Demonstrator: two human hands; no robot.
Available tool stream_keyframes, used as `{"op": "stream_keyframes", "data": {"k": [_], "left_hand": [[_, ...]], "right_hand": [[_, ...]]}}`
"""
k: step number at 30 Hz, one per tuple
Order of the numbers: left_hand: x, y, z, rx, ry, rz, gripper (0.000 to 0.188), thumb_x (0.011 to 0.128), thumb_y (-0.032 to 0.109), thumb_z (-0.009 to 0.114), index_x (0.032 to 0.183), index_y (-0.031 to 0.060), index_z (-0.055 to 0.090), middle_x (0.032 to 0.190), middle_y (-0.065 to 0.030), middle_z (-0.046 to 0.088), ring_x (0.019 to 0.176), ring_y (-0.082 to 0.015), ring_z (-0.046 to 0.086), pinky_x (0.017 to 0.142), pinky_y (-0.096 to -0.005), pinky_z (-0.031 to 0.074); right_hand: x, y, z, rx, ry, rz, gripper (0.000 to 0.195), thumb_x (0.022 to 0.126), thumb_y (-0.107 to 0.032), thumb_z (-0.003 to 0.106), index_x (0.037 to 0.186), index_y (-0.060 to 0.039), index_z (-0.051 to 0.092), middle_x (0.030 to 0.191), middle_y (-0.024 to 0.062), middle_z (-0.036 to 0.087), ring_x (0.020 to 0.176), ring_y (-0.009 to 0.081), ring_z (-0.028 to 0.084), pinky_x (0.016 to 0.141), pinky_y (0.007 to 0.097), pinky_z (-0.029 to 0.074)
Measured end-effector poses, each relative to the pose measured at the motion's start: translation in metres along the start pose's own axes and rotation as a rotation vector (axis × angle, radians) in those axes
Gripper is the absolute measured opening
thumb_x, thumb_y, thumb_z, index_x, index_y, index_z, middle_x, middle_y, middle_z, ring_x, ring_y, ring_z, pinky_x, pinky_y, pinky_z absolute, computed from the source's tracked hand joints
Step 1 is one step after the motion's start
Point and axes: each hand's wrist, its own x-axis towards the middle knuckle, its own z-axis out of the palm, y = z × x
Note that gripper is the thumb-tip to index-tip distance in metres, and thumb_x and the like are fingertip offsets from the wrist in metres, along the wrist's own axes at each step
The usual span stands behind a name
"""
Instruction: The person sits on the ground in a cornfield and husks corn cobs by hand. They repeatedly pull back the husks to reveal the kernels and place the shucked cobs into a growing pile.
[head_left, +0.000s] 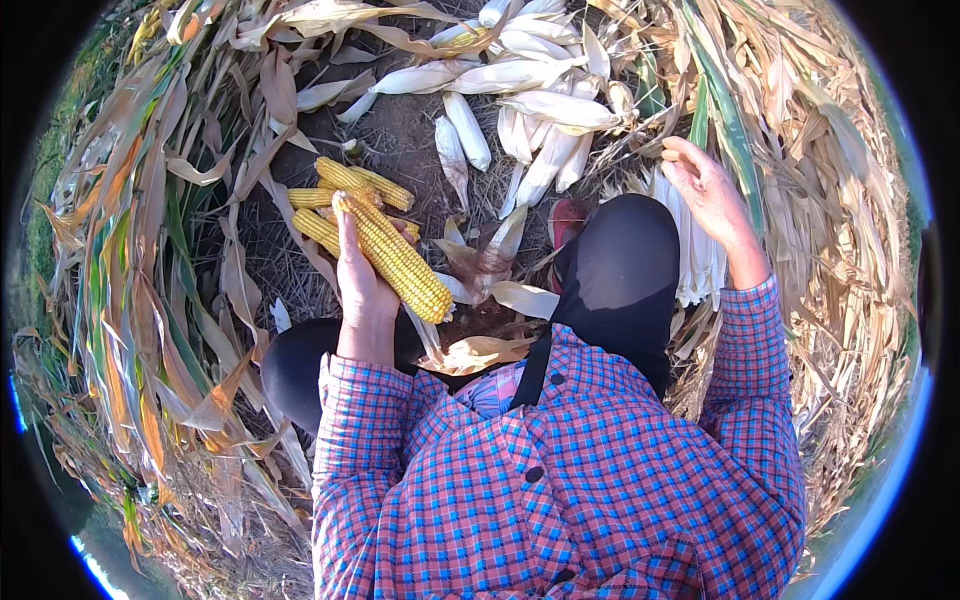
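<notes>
My left hand (365, 289) grips a husked yellow corn cob (397, 259), held tilted above the ground. Just beyond it lie several more bare corn cobs (360, 184), partly hidden behind the held one. Out to the right, my right hand (705, 187) is raised with its fingers loosely bent, and I see nothing in it. Near that hand, beside my right knee, hangs a bunch of pale corn husks (679, 232). Ahead of me is a pile of ears still in whitish husks (555, 109).
Dry corn stalks and leaves (187, 225) heap up on the left. Another bank of dry stalks (810, 225) rises on the right. Loose husks (480, 352) lie between my bent knees on bare soil (405, 135). A red shoe (568, 221) shows by my right knee.
</notes>
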Motion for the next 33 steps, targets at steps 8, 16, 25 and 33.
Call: {"op": "stream_keyframes", "data": {"k": [8,16,25,33], "left_hand": [[-0.02,0.001,0.011,-0.169,0.027,0.186,0.031,0.095,0.032,0.052,0.111,0.0055,0.052,0.087,-0.0066,0.057,0.08,-0.0202,0.058,0.076,-0.0351,0.048],[-0.044,0.111,-0.022,0.042,-0.193,0.692,0.027,0.1,0.018,0.04,0.077,0.0051,0.044,0.067,-0.0035,0.044,0.06,-0.0123,0.042,0.061,-0.026,0.04],[-0.071,0.12,0.018,0.639,-1.163,0.946,0.029,0.077,0.013,0.066,0.104,0.0036,0.063,0.082,-0.007,0.057,0.072,-0.0199,0.059,0.067,-0.0342,0.05],[-0.065,0.125,0.034,0.746,-0.469,1.274,0.017,0.059,0.019,0.073,0.073,0.0101,0.069,0.073,-0.0041,0.062,0.06,-0.0172,0.058,0.059,-0.0319,0.051]], "right_hand": [[-0.021,-0.124,0.227,0.746,-0.867,-0.185,0.082,0.087,-0.044,0.061,0.142,0.0004,0.02,0.126,0.0181,0.048,0.116,0.0199,0.048,0.096,0.0314,0.041],[0.004,-0.034,0.301,0.442,-0.859,0.514,0.061,0.084,-0.042,0.063,0.121,0.003,0.046,0.095,0.0102,0.059,0.082,0.0158,0.058,0.067,0.0294,0.047],[0.064,-0.003,0.354,0.072,-0.612,0.417,0.059,0.079,-0.045,0.066,0.11,0.0044,0.052,0.085,0.0182,0.065,0.077,0.0277,0.065,0.067,0.0351,0.05],[0.176,-0.131,0.49,0.048,-0.638,0.182,0.073,0.074,-0.034,0.071,0.131,-0.0014,0.041,0.118,0.0222,0.058,0.107,0.0338,0.057,0.091,0.0347,0.044]]}}
